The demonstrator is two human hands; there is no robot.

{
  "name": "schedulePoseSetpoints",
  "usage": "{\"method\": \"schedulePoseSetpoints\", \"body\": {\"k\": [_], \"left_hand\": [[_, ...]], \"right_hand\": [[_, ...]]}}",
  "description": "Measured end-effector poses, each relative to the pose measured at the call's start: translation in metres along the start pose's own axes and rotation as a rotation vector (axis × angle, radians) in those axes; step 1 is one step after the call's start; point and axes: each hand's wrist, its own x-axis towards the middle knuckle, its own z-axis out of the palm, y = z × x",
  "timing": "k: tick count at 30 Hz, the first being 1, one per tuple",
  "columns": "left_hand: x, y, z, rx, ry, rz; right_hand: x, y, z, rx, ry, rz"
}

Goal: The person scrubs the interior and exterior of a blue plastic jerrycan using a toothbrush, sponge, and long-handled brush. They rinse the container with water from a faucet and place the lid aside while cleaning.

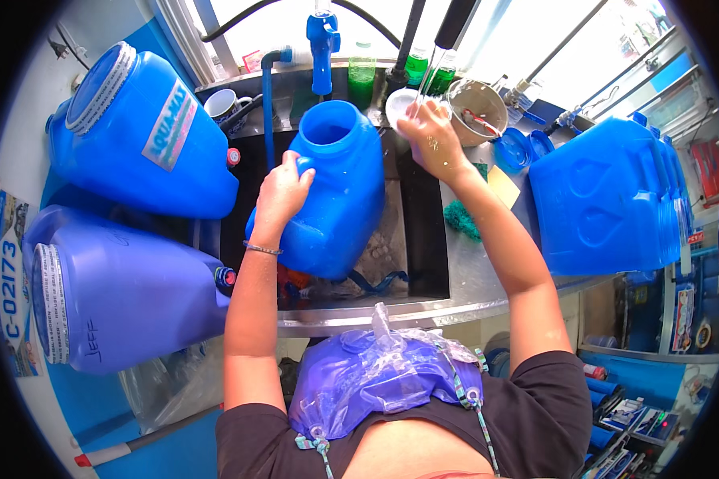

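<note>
A blue plastic jug (339,199) tilts in the dark sink, its round open mouth facing up and away from me. My left hand (284,191) is closed around the jug's handle at its left side. Beyond the sink's right edge, my right hand (433,140) grips the thin metal shaft of a long tool with a black upper end (458,22). The tool's lower end is hidden by my hand, so its kind is unclear. Beside that hand are a small white dish (402,104) and a pale round tub (478,110) with a red-handled item inside.
Large blue containers stand at left (148,136) and right (607,199), with a purple-blue one (128,287) nearer left. A blue tap (321,56) rises behind the sink (423,231). Green bottles (361,76), blue caps (513,149) and a green scrubber (460,219) sit around it.
</note>
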Motion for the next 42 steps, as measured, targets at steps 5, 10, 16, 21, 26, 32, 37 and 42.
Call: {"method": "schedulePoseSetpoints", "body": {"k": [5, 10, 16, 21, 26, 32, 37, 42], "left_hand": [[-0.006, -0.017, -0.003, 0.029, 0.081, -0.143], [-0.011, -0.031, -0.008, 0.042, 0.111, -0.244], [-0.013, -0.033, -0.009, 0.022, 0.113, -0.252], [-0.007, -0.022, -0.008, 0.054, 0.106, -0.246], [-0.006, -0.016, -0.009, 0.058, 0.076, -0.216], [-0.012, -0.017, -0.009, 0.04, 0.091, -0.18], [-0.007, -0.008, -0.003, 0.017, 0.117, -0.132], [-0.007, 0.004, 0.0, 0.059, 0.115, -0.075]], "right_hand": [[-0.022, -0.009, 0.053, -0.243, -0.255, -0.147], [-0.01, -0.015, 0.084, 0.259, -0.21, 0.307], [-0.006, -0.015, 0.09, 1.091, -0.398, 0.92], [-0.032, -0.018, 0.085, 1.4, -0.376, 0.891], [-0.058, -0.011, 0.038, 0.712, -0.281, 0.513], [-0.121, 0.117, -0.048, -0.212, -0.097, 0.692], [-0.157, 0.191, -0.061, -0.455, -0.117, 0.858], [-0.156, 0.109, -0.031, -0.281, 0.027, 0.634]]}}
